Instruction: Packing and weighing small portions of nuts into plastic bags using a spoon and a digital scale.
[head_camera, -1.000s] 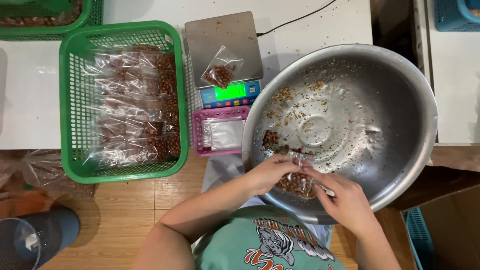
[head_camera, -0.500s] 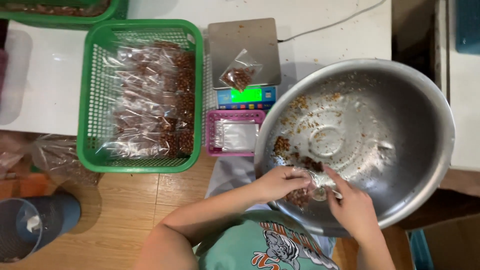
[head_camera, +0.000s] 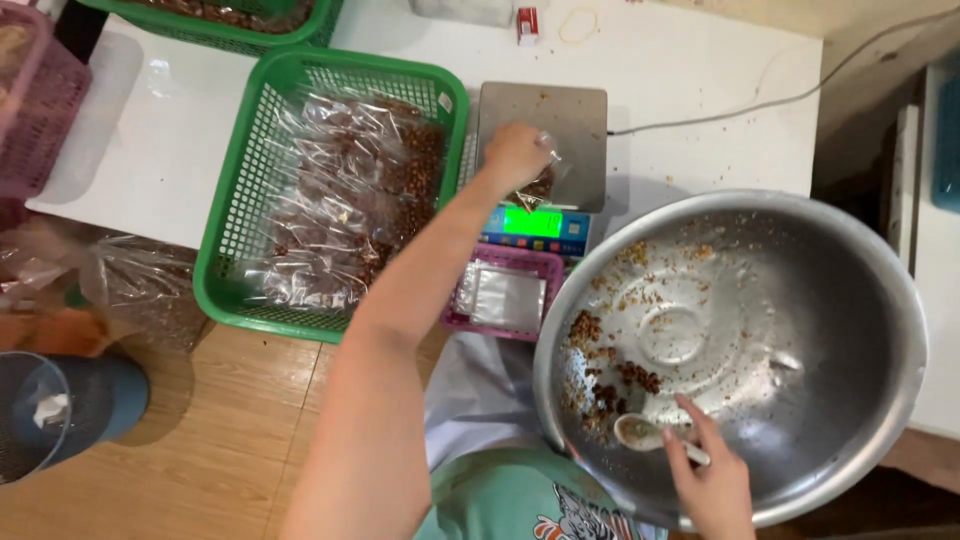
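Now our left hand (head_camera: 515, 152) pinches a small clear bag of brown bits (head_camera: 540, 183) on the scale's steel plate (head_camera: 575, 115), just right of the green basket (head_camera: 245, 200). Nearer us, our right hand (head_camera: 712, 480) grips a white spoon (head_camera: 650, 435) in the steel bowl (head_camera: 880, 300), its handle pointing toward us.

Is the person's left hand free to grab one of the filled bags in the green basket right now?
Probably not at once. The left hand is on a small bag over the scale. The green basket sits right beside it, open-topped, nothing blocking, so letting go first would do.
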